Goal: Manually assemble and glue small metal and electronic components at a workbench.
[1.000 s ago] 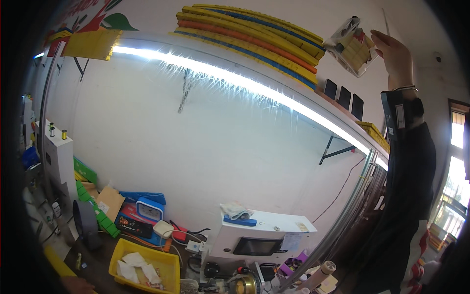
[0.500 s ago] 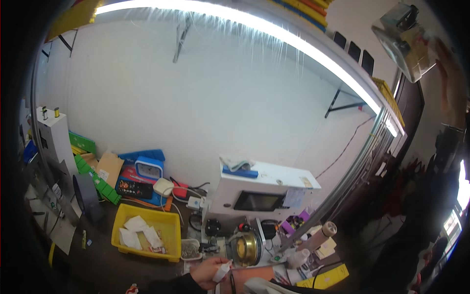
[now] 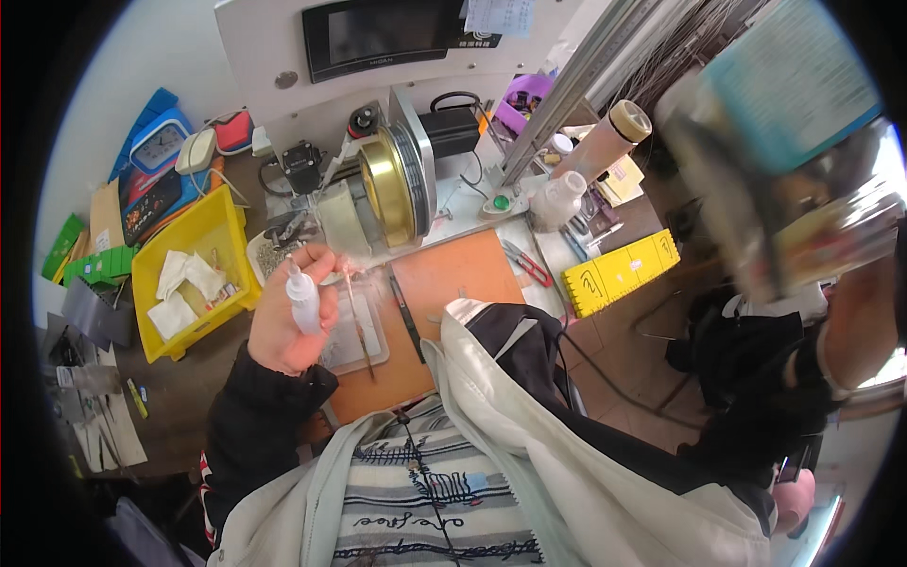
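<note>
My left hand [image 3: 288, 326] is closed around a small white squeeze bottle [image 3: 302, 298], held upright above a small metal tray [image 3: 354, 340] on an orange mat [image 3: 463, 274]. Just beyond it stands a winding machine with a brass wheel [image 3: 387, 189]. My right hand [image 3: 864, 326] is raised at the far right, close to the camera, and grips a blurred clear package with a teal and yellow label [image 3: 784, 142]. My dark sleeves, pale jacket and striped shirt fill the lower middle.
A yellow bin [image 3: 203, 241] with white cloths sits left of the machine. A white control box with a dark screen [image 3: 378, 33] stands behind. A yellow block [image 3: 619, 274], red-handled cutters [image 3: 524, 265] and a tan tube [image 3: 605, 137] lie to the right.
The view has swung down from the wall and shelf to the bench. My right hand has brought the package down from the high shelf. My left hand now holds the white bottle by the machine.
</note>
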`<state>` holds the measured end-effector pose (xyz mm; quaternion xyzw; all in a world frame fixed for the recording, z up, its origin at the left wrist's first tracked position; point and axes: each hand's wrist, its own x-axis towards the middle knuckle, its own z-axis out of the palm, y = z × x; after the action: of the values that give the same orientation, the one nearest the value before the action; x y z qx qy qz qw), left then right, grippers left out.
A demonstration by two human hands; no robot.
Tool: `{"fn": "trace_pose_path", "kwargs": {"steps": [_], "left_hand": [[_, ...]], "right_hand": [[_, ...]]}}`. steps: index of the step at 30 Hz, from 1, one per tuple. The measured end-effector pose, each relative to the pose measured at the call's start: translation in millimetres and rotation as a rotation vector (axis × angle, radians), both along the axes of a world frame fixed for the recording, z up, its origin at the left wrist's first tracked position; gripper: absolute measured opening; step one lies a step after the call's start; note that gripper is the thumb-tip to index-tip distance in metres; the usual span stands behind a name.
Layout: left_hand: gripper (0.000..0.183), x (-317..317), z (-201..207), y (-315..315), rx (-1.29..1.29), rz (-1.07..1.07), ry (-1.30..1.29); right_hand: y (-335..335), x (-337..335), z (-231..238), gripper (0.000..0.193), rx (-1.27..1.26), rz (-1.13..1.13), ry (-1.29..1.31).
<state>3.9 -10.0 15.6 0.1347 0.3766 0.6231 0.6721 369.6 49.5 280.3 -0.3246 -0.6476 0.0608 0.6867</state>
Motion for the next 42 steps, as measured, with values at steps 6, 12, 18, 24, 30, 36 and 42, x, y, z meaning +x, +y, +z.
{"fn": "trace_pose_path", "kwargs": {"steps": [6,12,18,24,30,36,42], "left_hand": [[0.010,3.3,-3.0,-8.0,0.058,0.053,0.028],[0.016,10.0,-7.9,-12.5,0.003,0.142,0.075],[0.021,14.3,-9.2,-8.0,-0.002,0.187,0.055],[0.020,20.1,-10.6,-7.8,-0.012,0.186,0.096],[0.020,14.8,-14.7,-9.2,-0.025,0.198,0.115],[0.021,9.5,-15.9,-8.3,-0.025,0.172,0.091],[0.012,14.9,-12.0,0.6,-0.097,0.218,0.148]], "right_hand": [[-25.6,-16.9,-122.8,0.024,-0.332,0.169,-0.536],[-18.0,-36.5,-229.1,0.024,-0.224,0.232,-0.600],[-7.4,-48.6,-279.9,0.021,-0.363,0.251,-0.530],[-0.6,-40.8,-272.0,0.031,-0.328,0.282,-0.589],[15.6,-37.2,-263.2,0.039,-0.406,0.260,-0.574],[25.3,-34.3,-239.1,0.021,-0.446,0.167,-0.645],[42.9,-45.3,-232.1,0.012,-0.416,0.582,-0.984]]}}
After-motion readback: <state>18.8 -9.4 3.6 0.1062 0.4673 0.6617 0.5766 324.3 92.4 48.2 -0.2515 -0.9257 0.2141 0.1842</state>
